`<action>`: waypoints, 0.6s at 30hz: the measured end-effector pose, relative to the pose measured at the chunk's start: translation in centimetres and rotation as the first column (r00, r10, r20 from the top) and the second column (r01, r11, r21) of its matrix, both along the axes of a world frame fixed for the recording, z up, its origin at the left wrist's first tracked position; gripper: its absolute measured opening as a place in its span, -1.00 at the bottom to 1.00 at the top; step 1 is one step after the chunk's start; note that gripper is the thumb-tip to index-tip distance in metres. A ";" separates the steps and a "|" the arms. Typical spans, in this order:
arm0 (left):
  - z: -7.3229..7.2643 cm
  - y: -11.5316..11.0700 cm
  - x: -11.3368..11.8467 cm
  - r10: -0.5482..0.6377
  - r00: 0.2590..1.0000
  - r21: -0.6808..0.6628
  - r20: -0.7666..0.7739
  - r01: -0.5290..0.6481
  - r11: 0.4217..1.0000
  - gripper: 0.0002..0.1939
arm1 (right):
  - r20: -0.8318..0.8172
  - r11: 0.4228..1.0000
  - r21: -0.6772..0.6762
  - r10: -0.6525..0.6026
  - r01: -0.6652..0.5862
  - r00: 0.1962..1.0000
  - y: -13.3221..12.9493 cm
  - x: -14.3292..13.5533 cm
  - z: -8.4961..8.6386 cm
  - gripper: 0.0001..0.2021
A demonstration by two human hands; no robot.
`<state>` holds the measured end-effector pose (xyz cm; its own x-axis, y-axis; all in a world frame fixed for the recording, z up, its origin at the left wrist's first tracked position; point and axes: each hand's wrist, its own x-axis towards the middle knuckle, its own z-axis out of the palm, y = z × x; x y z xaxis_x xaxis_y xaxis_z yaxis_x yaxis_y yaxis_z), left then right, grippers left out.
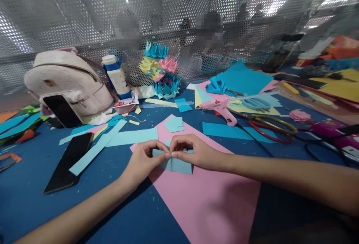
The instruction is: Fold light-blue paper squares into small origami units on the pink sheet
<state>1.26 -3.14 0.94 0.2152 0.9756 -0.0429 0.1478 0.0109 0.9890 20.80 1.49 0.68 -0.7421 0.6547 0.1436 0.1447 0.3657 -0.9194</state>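
My left hand (148, 155) and my right hand (188, 150) meet near the middle of the view, thumbs and forefingers pinched together. Between them is a light blue piece of paper (182, 167) with a crease down its middle, partly hidden by my fingers. Both hands are closed on it at the crease. Under them a large pink sheet (215, 195) lies on the blue table (117, 214). Just beyond my fingers, small light blue folded paper pieces (174, 124) rest on the pink sheet's far corner.
A pink glue gun (217, 107) and scissors (269, 128) lie to the right. Light blue strips (98, 146) and a black phone (68, 163) are on the left. Behind stand a backpack (67, 79), a bottle (117, 77) and folded paper flowers (167, 85).
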 end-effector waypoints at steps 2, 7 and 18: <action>0.0 0.0 0.0 0.008 1.000 -0.002 0.003 -0.008 1.000 -0.86 | -0.001 1.000 0.002 0.000 0.000 1.000 0.0 -0.1 0.0 -0.85; -0.1 0.3 -0.2 0.023 0.999 0.007 -0.027 -0.023 1.000 -0.84 | -0.054 0.999 0.026 -0.033 0.034 0.998 -0.2 -0.2 0.1 -0.92; -0.4 0.4 -0.5 0.134 0.989 -0.024 -0.059 -0.136 0.990 -0.84 | -0.017 0.983 -0.032 -0.183 0.182 0.983 0.1 -0.2 0.2 -0.89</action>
<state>0.76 -2.69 0.56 0.0780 0.9938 -0.0794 0.1995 0.0624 0.9779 20.59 1.57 0.87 -0.6071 0.7831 0.1351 0.1883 0.3070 -0.9329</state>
